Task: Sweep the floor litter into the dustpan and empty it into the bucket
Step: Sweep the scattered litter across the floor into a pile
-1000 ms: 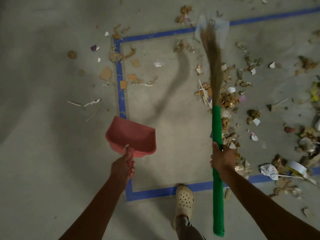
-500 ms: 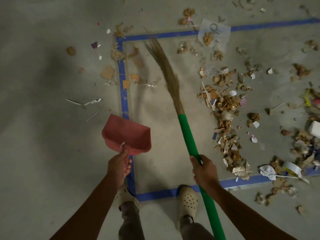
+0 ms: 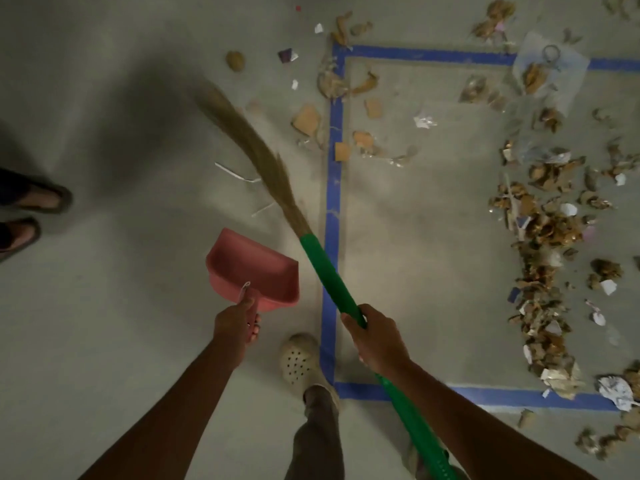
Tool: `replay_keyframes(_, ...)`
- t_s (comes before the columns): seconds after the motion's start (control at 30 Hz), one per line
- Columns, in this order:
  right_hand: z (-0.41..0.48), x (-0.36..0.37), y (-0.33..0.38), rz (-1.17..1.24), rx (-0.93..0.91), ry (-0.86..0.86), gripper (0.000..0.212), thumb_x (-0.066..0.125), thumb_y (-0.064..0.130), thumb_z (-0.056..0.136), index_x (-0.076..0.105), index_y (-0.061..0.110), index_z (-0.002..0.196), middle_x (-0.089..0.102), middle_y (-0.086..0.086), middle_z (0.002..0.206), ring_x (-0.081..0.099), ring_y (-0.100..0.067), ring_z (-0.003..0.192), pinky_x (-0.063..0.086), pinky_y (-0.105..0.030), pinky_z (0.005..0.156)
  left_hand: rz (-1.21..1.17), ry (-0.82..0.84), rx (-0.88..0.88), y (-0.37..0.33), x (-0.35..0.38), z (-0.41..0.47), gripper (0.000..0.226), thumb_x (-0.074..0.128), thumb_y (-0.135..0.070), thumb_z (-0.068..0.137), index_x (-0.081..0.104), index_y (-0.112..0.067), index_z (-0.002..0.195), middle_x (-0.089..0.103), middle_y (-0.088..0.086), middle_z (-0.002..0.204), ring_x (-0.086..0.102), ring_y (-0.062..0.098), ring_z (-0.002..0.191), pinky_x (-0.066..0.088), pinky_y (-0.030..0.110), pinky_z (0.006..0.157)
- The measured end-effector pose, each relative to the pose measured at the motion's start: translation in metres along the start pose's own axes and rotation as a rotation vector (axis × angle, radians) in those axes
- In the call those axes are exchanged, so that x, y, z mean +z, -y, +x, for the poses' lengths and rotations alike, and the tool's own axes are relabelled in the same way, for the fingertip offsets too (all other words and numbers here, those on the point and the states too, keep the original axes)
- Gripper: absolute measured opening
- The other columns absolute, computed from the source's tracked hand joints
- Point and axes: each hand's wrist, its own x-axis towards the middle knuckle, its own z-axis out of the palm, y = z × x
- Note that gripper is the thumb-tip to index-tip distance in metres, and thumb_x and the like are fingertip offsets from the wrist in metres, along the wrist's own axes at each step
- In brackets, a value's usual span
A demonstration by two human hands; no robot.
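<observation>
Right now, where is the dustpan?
In the head view the pink dustpan is low centre-left, held by the left hand, just left of the broom and the blue tape line.

pink dustpan (image 3: 256, 271); green broom handle (image 3: 329, 275); blue tape (image 3: 334, 188)

Lies open across the bare floor (image 3: 121, 341) left of the dustpan (image 3: 256, 268), and again inside the blue tape (image 3: 334, 188) outline as far as the litter ridge (image 3: 543, 258). Meets obstruction at the far left from another person's sandalled feet (image 3: 34, 202), ahead from cardboard scraps (image 3: 306, 121) round the tape's far corner, and diagonally from the broom (image 3: 313, 251). Narrows close in between dustpan and broom handle, beside a pale shoe (image 3: 299, 358).
</observation>
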Motion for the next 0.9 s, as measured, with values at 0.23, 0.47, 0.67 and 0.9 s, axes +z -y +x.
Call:
replay_keyframes(0.23, 0.074, 0.020, 0.028, -0.102, 0.278, 0.018, 0.042, 0.054, 0.052, 0.096, 0.062, 0.011, 0.096, 0.071, -0.010, 0.085, 0.070, -0.027, 0.068, 0.061, -0.039, 0.068, -0.021, -0.001, -0.024, -0.027, -0.035, 0.027, 0.019, 0.064, -0.028, 0.096, 0.062, -0.013, 0.085, 0.051, 0.005, 0.058, 0.040, 0.010, 0.036, 0.028, 0.016, 0.033)
replay_keyframes(0.47, 0.091, -0.052, 0.021, 0.353, 0.582, -0.397, 0.042, 0.055, 0.043, 0.100, 0.062, 0.002, 0.099, 0.066, -0.013, 0.075, 0.061, -0.024, 0.054, 0.054, -0.035, 0.053, 0.006, 0.053, -0.001, -0.065, -0.029, 0.040, 0.022, 0.065, -0.033, 0.096, 0.065, -0.012, 0.091, 0.055, 0.003, 0.054, 0.042, 0.012, 0.038, 0.030, 0.018, 0.036)
replay_keyframes(0.67, 0.072, -0.107, 0.036, 0.588, 0.616, -0.647, 0.038, 0.051, 0.045, 0.101, 0.058, 0.008, 0.098, 0.061, -0.010, 0.078, 0.058, -0.023, 0.061, 0.048, -0.032, 0.052, 0.022, 0.074, 0.011, -0.093, -0.016, 0.045, 0.019, 0.063, -0.030, 0.097, 0.064, -0.010, 0.093, 0.055, 0.003, 0.054, 0.042, 0.012, 0.036, 0.030, 0.017, 0.035)
replay_keyframes(0.9, 0.065, -0.101, 0.078, 0.547, 0.417, -0.538, 0.035, 0.047, 0.042, 0.104, 0.057, 0.009, 0.104, 0.061, -0.010, 0.082, 0.057, -0.019, 0.058, 0.049, -0.032, 0.050, 0.070, 0.067, 0.052, -0.125, 0.001, 0.047, 0.022, 0.064, -0.031, 0.096, 0.062, -0.009, 0.094, 0.055, 0.005, 0.058, 0.043, 0.011, 0.036, 0.030, 0.017, 0.034)
